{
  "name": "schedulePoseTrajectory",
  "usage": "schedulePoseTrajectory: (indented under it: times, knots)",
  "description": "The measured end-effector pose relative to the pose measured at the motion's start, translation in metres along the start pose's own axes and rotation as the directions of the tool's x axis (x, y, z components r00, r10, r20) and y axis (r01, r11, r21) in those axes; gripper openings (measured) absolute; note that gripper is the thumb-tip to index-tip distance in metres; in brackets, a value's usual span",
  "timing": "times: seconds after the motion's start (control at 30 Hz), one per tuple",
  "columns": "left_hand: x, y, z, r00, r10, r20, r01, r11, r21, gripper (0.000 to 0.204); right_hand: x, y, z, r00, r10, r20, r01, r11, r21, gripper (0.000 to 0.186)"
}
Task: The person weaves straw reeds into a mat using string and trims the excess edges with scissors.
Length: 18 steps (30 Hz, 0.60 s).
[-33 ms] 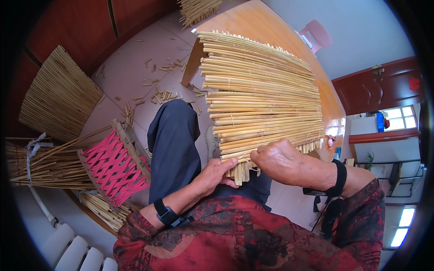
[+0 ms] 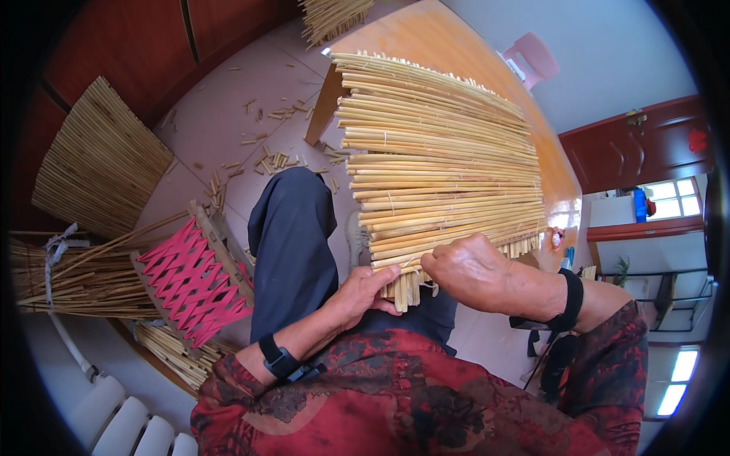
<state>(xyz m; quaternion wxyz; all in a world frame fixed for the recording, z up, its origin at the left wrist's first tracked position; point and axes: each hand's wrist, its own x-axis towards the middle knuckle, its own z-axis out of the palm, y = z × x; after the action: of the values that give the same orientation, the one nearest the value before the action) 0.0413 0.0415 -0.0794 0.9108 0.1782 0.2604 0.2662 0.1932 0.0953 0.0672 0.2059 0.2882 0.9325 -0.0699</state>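
Stalk mat [image 2: 449, 167] (straw-coloured, stalks side by side) lies across the wooden table [image 2: 559, 163]. Its far-left corner sits near the table's far-left corner; a strip of tabletop shows bare along the right edge. Near end of mat runs past the table's near edge, over the person's lap. Pale binding thread crosses the stalks at intervals.

Left hand [image 2: 365, 295]: at the mat's near-left corner, thumb on top, other fingers tucked partly out of sight below; grasping the end stalks. Right hand [image 2: 473, 272]: at the near edge, just right of the left hand, fingers clenched, knuckles up. Cannot tell whether thread is gripped inside.

Surroundings: cut stalk stubs [image 2: 280, 160] scattered on the tiled floor [image 2: 228, 121] left of the table; second stalk mat [image 2: 99, 156] propped upright at the red-brown cabinet [image 2: 144, 38]; stool with pink woven straps [image 2: 192, 285] beside the left knee [image 2: 296, 197].
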Motion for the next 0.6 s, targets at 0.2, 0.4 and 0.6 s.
schedulePoseTrajectory:
  times: [0.2, 0.4, 0.6]
  knots:
    - [0.000, -0.004, 0.000, 1.000, -0.014, 0.006, 0.014, 1.000, 0.005, 0.044, -0.002, -0.003, 0.002, 0.998, 0.013, 0.067, -0.008, 0.998, -0.067, 0.003]
    - [-0.001, -0.005, 0.002, 1.000, -0.007, 0.012, 0.007, 1.000, -0.001, 0.043, -0.005, -0.003, -0.004, 0.998, 0.026, 0.064, -0.023, 0.999, -0.036, 0.005]
    - [-0.002, -0.007, 0.001, 1.000, -0.005, -0.007, 0.005, 1.000, -0.004, 0.041, 0.013, -0.011, 0.005, 0.990, -0.090, 0.112, 0.115, 0.964, -0.238, 0.008]
